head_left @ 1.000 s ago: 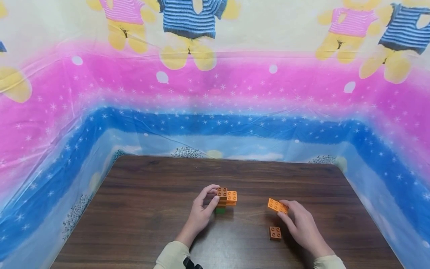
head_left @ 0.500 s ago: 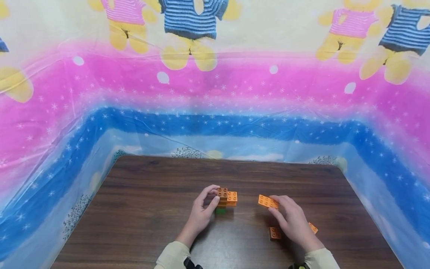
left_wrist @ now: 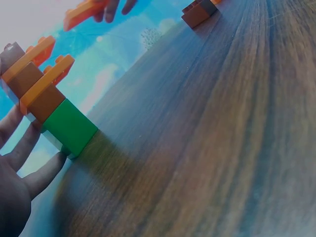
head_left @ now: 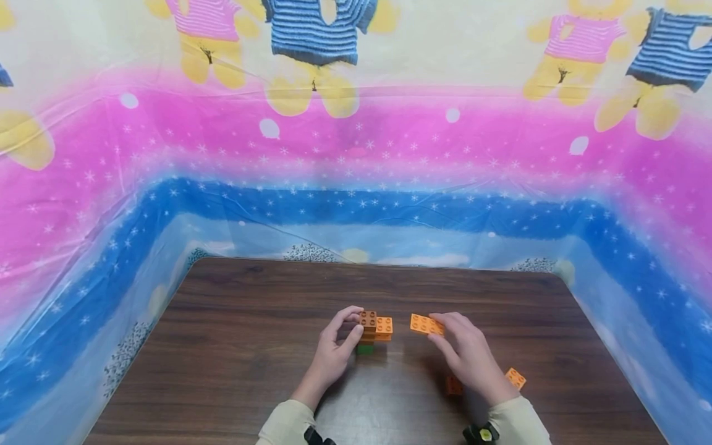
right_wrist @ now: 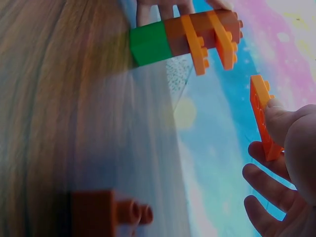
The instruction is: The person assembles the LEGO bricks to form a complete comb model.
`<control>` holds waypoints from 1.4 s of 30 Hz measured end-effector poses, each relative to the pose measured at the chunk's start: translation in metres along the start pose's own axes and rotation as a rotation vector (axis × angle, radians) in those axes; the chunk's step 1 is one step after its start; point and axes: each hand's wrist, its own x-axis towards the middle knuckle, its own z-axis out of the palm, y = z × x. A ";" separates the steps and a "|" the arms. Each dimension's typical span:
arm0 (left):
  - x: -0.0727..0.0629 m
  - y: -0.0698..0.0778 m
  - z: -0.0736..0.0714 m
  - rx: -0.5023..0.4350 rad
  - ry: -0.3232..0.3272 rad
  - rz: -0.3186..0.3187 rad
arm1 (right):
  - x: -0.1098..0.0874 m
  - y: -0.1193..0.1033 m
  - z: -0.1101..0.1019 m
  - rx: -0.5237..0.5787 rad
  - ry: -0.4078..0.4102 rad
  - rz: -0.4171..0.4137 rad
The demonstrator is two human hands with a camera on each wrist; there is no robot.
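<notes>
Looking down from the head view, we find the orange studded plate (head_left: 424, 323) off the tabletop (head_left: 250, 290), to the right of the brick stack (head_left: 369, 329), near it but not touching. Our right hand (head_left: 470, 352) pinches the plate's right end between thumb and fingers, so its free end points left, straight at the stack. Its long axis runs nearly side to side, with the gripped end slanting a little toward us, and its studs face up.

Our left hand (head_left: 332, 352) holds the stack from the opposite side, fingers curled behind and thumb in front, leaving the side that faces the plate uncovered. The left wrist view shows the stack's order: a green brick (left_wrist: 71, 127) on the table, then three brown bricks with a lower orange plate (left_wrist: 48, 83) and an upper orange plate (left_wrist: 29, 58) between them. Both jut toward the right hand, and the right wrist view shows the held plate roughly parallel to them. The top brown brick (head_left: 368, 317) has its studs bare. We cannot tell the held plate's exact height against that top.

Under our right wrist lies a loose brown brick (head_left: 454, 386), partly hidden; just beyond the wrist sits a loose orange piece (head_left: 515, 377).
</notes>
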 end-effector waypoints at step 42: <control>0.000 0.002 -0.001 -0.011 0.000 -0.021 | 0.042 -0.046 0.028 0.139 -0.042 -0.141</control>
